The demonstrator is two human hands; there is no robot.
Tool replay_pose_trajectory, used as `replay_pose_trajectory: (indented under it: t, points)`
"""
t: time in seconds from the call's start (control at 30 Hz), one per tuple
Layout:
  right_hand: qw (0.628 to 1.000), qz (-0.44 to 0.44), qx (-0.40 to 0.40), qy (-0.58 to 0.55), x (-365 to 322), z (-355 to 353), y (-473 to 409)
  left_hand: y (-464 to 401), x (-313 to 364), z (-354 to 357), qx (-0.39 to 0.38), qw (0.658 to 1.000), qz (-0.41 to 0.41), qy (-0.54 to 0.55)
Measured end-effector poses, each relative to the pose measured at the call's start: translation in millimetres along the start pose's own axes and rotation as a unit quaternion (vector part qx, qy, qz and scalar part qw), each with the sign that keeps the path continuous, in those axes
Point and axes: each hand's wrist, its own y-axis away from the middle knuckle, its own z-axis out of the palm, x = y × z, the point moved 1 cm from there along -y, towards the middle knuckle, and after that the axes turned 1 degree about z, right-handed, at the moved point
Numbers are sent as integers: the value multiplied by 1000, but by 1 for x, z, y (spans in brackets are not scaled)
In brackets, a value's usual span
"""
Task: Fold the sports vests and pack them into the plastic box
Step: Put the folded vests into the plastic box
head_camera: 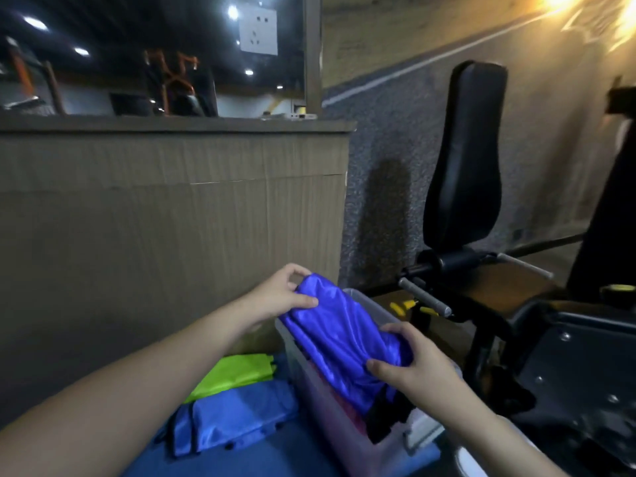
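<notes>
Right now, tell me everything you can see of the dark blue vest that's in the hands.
The dark blue vest is shiny, satin-like fabric, bunched into a long folded bundle with creases along it and black trim at its lower end. It hangs tilted over the clear plastic box, far end higher. The left hand pinches the far end; the right hand grips the near end.
</notes>
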Motion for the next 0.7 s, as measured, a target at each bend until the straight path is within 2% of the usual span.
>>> replay_pose_trajectory:
  t: [0.17, 0.37, 0.47, 0.6, 0.63, 0.7]
  points:
    - [996, 47, -45, 58, 22, -6, -19, -38, -8, 21, -32, 999, -4, -42]
    - [963, 70, -173, 194, 38, 3, -27, -58, -39, 42, -131, 982, -9, -137]
    - [939, 61, -222, 257, 40, 11, -26, -58, -49, 47, -160, 963, -1, -215]
    - [918, 48, -249, 304, 39, 18, -26, -54, -56, 46, -161, 910, 24, -382]
    - [915, 48, -246, 315, 37, 18, -25, -52, -56, 45, -159, 900, 28, -404]
    - [914, 43, -235, 328, 33, 16, -24, -47, -56, 44, -152, 904, 37, -398]
